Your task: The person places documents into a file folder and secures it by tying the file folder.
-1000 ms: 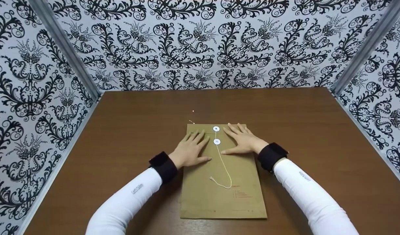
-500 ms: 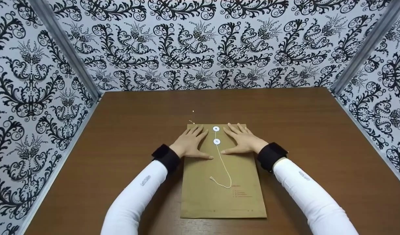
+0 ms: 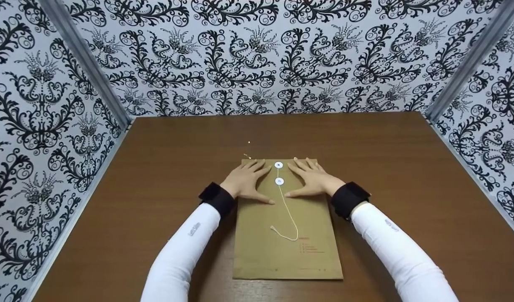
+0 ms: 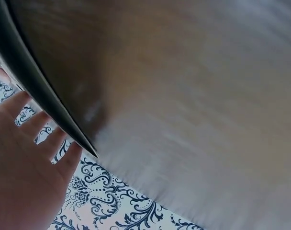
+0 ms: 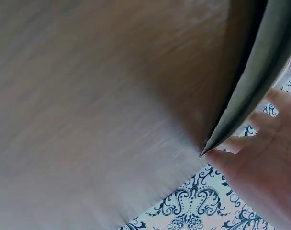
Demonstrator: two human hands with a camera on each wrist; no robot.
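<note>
A brown paper string-tie envelope [image 3: 261, 243] lies flat on the table, red print near its lower right. Two white discs, an upper button [image 3: 279, 165] and a lower button [image 3: 279, 181], sit near its top edge. From the lower one a pale string [image 3: 288, 209] trails down and hooks left. My left hand [image 3: 246, 181] rests on the upper left part, fingers spread, fingertips near the top edge. Mirroring it, my right hand [image 3: 312, 178] lies spread on the upper right part. Both wrist views show the envelope's side edge, bowed, with spread fingers along it.
The brown wooden table [image 3: 169, 159] extends on all sides of the envelope. Small pale specks [image 3: 247, 156] lie just beyond its top left corner. Patterned black-and-white walls [image 3: 257, 63] with grey corner posts [image 3: 475, 58] enclose the back and sides.
My left hand has slid a little up and to the right on the envelope, toward its top edge. The right hand and the envelope have stayed almost in place.
</note>
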